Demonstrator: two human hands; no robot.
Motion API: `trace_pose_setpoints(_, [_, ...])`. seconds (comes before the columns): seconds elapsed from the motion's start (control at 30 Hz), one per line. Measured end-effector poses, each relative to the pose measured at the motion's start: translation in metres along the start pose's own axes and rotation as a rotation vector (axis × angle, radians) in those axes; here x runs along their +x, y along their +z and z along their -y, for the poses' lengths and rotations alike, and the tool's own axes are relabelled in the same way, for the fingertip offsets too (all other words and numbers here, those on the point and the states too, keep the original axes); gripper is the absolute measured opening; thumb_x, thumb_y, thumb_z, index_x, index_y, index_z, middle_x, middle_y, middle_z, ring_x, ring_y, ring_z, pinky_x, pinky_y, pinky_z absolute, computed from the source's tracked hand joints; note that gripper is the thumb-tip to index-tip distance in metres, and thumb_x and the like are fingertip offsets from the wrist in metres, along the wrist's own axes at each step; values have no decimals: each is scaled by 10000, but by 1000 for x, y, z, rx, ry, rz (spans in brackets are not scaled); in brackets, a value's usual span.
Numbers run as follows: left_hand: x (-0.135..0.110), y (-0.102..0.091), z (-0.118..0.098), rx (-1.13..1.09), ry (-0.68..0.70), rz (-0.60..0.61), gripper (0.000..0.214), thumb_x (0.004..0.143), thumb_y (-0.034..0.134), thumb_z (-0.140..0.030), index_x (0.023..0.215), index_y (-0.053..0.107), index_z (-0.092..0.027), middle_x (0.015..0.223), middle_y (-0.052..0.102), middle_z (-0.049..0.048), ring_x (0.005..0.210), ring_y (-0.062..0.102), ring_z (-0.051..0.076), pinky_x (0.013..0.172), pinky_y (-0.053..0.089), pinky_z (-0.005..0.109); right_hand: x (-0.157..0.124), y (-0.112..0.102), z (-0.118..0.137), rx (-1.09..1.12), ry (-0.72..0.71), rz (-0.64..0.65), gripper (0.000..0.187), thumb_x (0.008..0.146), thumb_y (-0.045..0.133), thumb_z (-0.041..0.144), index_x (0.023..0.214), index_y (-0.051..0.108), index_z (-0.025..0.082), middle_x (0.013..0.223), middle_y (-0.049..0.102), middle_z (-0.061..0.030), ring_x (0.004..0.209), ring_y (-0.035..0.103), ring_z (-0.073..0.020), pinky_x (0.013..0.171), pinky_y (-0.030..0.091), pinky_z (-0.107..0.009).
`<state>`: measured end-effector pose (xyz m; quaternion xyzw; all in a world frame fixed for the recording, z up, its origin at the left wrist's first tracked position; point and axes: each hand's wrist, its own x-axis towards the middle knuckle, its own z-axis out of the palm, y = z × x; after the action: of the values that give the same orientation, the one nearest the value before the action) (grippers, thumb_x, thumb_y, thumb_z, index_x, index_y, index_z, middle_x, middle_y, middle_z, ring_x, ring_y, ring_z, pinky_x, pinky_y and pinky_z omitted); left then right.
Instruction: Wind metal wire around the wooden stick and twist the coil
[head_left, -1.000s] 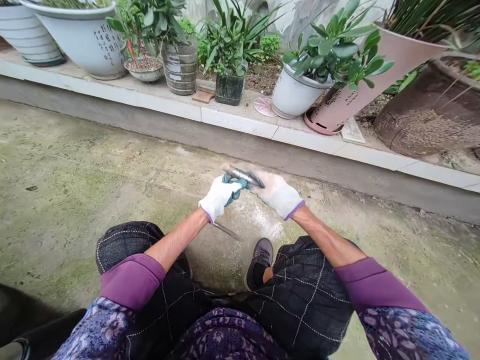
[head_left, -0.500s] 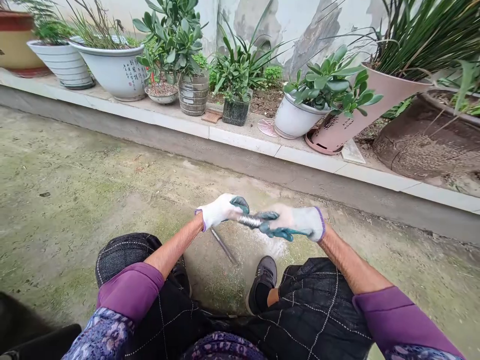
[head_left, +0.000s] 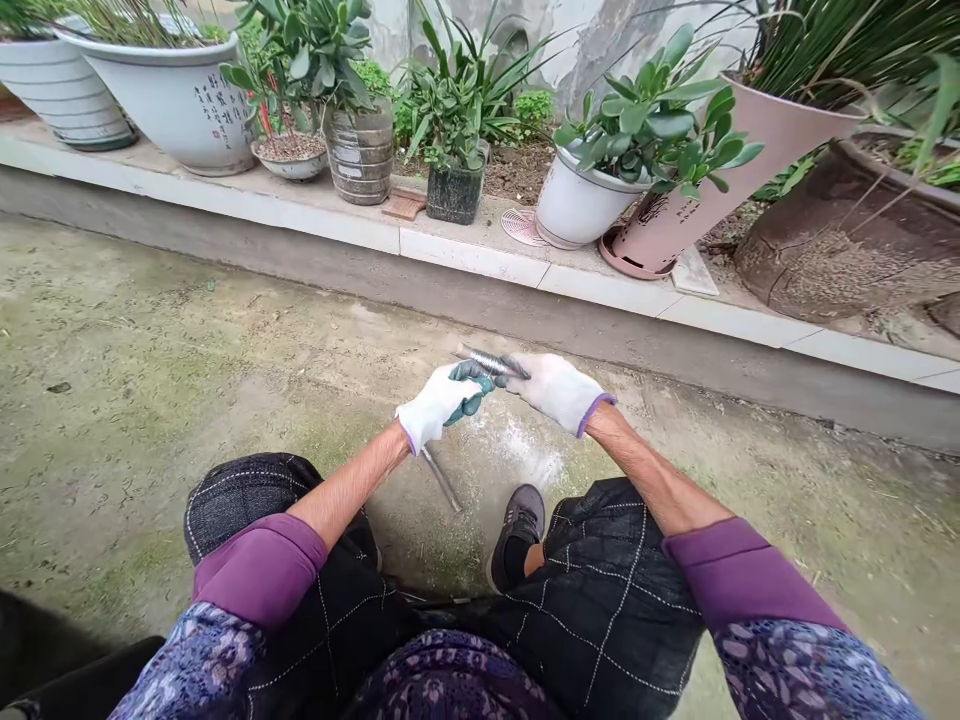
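Observation:
A shiny metal rod with a ridged, threaded-looking or coiled surface (head_left: 486, 361) is held up over the ground in front of me. My right hand (head_left: 556, 388), in a white glove with dark green coated fingers, closes on its right end. My left hand (head_left: 442, 398), gloved alike, has its fingers curled just below the rod's left part; what lies inside them is hidden. Underneath, a thin grey metal bar (head_left: 442, 480) lies on the concrete, its upper end behind my left wrist. White powder (head_left: 525, 450) is scattered on the ground below my right hand.
A low tiled ledge (head_left: 465, 258) crosses in front, bearing several potted plants, among them a white pot (head_left: 585, 205) and a leaning pink pot (head_left: 690, 190). My shoe (head_left: 521, 525) stands close to the powder, and my knees flank the work spot.
Both hands have risen in view with the ridged rod. The right hand has turned and come closer to the left, whose fingers now curl below the rod. The camera view has shifted slightly.

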<state>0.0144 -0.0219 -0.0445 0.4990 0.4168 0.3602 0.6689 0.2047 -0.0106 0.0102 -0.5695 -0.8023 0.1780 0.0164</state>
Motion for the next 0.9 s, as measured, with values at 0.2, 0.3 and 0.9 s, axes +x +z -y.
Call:
trace_pose_setpoints(0.2, [0, -5, -4, -93, -8, -43, 146, 698, 687, -252, 770, 595, -164, 531, 483, -59, 391, 339, 37, 397, 221, 188, -10, -12, 24, 572, 178, 71, 174, 814, 612, 310, 914, 639, 169, 626, 543, 29, 434, 434, -74, 368, 343, -198])
trace_pose_setpoints(0.3, [-10, -4, -12, -135, -8, -49, 206, 678, 689, -220, 864, 619, -166, 539, 498, -68, 383, 347, 35, 391, 207, 185, -19, -12, 25, 876, 198, 147, 201, 770, 679, 327, 862, 607, 163, 607, 545, 29, 393, 408, -61, 309, 333, -190])
trace_pose_setpoints(0.9, [-14, 4, -32, -17, -35, 14, 186, 773, 667, -318, 838, 634, -147, 495, 492, -53, 324, 272, 35, 327, 148, 203, -20, -10, 17, 744, 129, -40, 276, 826, 617, 388, 957, 654, 148, 646, 565, 0, 477, 448, -84, 421, 369, -205])
